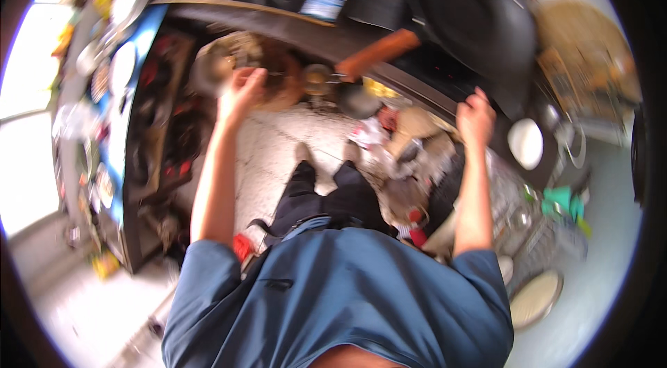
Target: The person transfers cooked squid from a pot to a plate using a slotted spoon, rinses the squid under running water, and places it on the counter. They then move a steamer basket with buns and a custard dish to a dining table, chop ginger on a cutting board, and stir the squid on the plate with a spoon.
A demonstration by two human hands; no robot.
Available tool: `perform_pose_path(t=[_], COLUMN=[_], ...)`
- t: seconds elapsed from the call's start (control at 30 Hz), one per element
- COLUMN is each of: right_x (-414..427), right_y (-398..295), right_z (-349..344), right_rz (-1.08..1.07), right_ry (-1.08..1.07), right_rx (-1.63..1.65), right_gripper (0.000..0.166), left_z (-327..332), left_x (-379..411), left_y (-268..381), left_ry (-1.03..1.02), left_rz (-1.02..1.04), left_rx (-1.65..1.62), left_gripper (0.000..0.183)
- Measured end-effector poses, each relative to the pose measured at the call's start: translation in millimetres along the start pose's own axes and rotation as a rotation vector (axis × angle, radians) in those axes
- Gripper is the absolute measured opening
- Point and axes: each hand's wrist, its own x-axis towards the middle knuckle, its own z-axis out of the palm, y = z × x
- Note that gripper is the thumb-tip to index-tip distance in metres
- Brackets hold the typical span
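My left hand (244, 87) is raised at the left, fingers bent, beside a round metallic bowl-like thing (211, 73). Blur hides whether the fingers grip it or only overlap it. My right hand (476, 118) is curled at the counter's front edge, and I see nothing in it. Beyond that hand, a large black wok (469, 13) rests on a black cooktop (435, 73). Its wooden handle (378, 54) points toward the lower left, over the counter edge.
A white bowl (525, 144) sits right of my right hand. A round woven tray (586, 45) leans at the far right. A blue-and-white packet (322, 6) lies on the counter. Bags and cardboard (414, 133) crowd the floor below. At left stands a cluttered shelf unit (156, 107).
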Motion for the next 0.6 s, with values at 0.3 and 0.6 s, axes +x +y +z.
perform_pose_path(t=[0.3, 0.6], right_x=[-37, -183], right_y=[-19, -201], right_z=[-7, 62], right_rz=[-0.006, -0.161], right_ry=[0.017, -0.576], right_rx=[0.315, 0.565], right_gripper=[0.016, 0.012], left_z=[-105, -184], left_x=[-81, -190], left_y=[-159, -346], left_ry=[0.207, 0.361], left_rz=[-0.516, -0.814], left_rx=[-0.339, -0.486], left_gripper=[0.035, 0.027])
